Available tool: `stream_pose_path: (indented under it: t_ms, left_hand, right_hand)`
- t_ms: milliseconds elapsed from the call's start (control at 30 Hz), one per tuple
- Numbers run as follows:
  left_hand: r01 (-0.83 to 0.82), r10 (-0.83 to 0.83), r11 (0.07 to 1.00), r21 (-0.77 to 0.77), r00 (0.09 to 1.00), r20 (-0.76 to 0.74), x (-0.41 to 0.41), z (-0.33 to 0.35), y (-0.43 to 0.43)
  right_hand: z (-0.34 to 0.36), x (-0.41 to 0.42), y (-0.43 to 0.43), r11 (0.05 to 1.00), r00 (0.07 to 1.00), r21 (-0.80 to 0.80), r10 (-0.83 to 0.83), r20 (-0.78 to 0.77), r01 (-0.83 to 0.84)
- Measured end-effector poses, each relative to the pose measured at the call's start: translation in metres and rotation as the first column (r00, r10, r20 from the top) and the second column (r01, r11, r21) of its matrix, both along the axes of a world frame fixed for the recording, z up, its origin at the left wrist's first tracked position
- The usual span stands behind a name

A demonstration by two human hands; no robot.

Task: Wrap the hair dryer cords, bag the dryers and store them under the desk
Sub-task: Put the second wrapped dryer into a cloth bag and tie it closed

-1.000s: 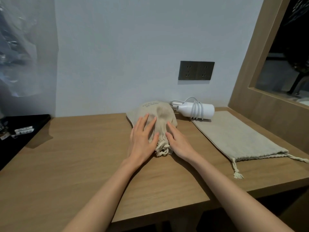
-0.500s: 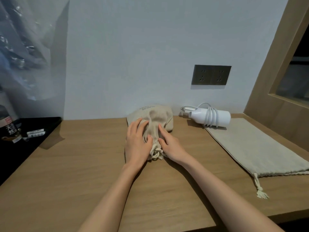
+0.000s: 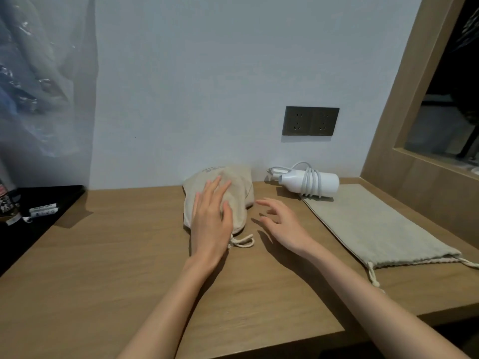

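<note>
Dryer point(image 3: 315, 181) white, on its side at the back of the desk point(image 3: 129, 255), close to the wall point(image 3: 207, 86), cord point(image 3: 309, 182) wound round its body, plug point(image 3: 274, 171) to the left. Right by its near side, flat bag point(image 3: 375, 224), laid out toward the right front, mouth at the near end. Left of the dryer, full bag point(image 3: 242, 182), bulging, far end at the wall, drawstring point(image 3: 243, 242) trailing at the near end. Left hand point(image 3: 211, 224) palm down on the full bag, fingers straight, pressing flat, gripping nothing. Right hand point(image 3: 282, 226) just right of that bag, apart from it, fingers spread and slightly bent, holding nothing. Socket point(image 3: 310, 121) on the wall above the dryer.
</note>
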State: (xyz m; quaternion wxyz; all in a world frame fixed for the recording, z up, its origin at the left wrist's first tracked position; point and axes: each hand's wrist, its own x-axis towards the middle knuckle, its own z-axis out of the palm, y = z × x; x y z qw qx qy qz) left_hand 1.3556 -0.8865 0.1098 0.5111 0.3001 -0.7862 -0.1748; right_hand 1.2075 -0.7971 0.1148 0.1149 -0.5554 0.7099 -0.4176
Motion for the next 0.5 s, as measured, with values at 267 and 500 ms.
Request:
stream_pose_path:
  t_ms: [267,500]
  left_hand:
    - [0.248,-0.253,0.967,0.061,0.964,0.083,-0.079,0.005,0.037]
    - [0.287,-0.312,0.916,0.281,0.949,0.049,-0.142,-0.008,0.016]
  right_hand:
    - [0.018,-0.074,0.057,0.946,0.927,-0.112,-0.321,-0.193,0.304]
    - [0.025,-0.122,0.056,0.924,0.904,-0.033,-0.381,-0.196,0.382]
